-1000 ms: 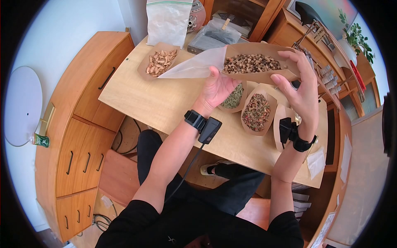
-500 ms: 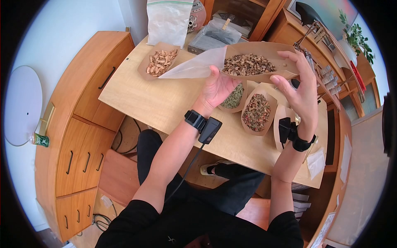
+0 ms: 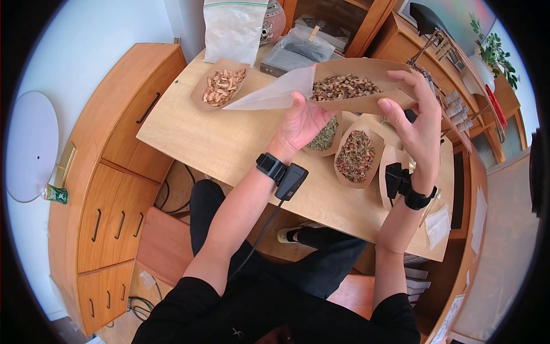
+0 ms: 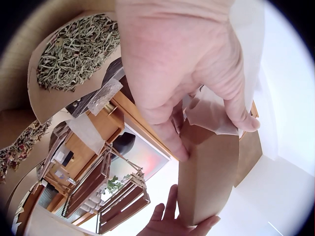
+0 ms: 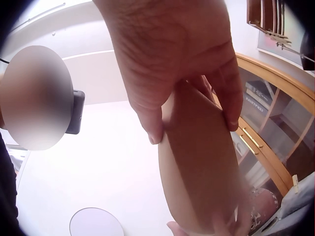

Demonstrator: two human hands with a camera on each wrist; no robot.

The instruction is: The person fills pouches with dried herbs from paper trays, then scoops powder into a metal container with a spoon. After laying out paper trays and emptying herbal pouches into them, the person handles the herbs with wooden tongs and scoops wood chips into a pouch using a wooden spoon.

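Observation:
Over the table, a brown paper tray [image 3: 392,70] of chopped dried brown pieces [image 3: 344,87] is held sideways. Its left end sits inside the mouth of a translucent white bag [image 3: 269,92], which tapers to a point. My left hand [image 3: 305,121] grips bag and tray where they meet, thumb at the near side, other fingers underneath. In the left wrist view, its thumb and fingers straddle the white bag [image 4: 212,112]. My right hand [image 3: 421,120] holds the tray's right end between thumb and fingers; the right wrist view shows them on either side of the tray [image 5: 199,147].
Below on the table [image 3: 246,143] stand paper trays of green dried herb [image 3: 325,137] and mixed red-brown herbs [image 3: 356,156]. Wood-coloured slices fill another tray [image 3: 222,87] at the left. Behind are a zip bag [image 3: 235,31] and a grey box [image 3: 281,62]. A wooden rack [image 3: 452,63] stands right.
The dried pieces have slid left inside the tray, away from its right end. My right hand has shifted very slightly to the right; my left hand stays nearly still.

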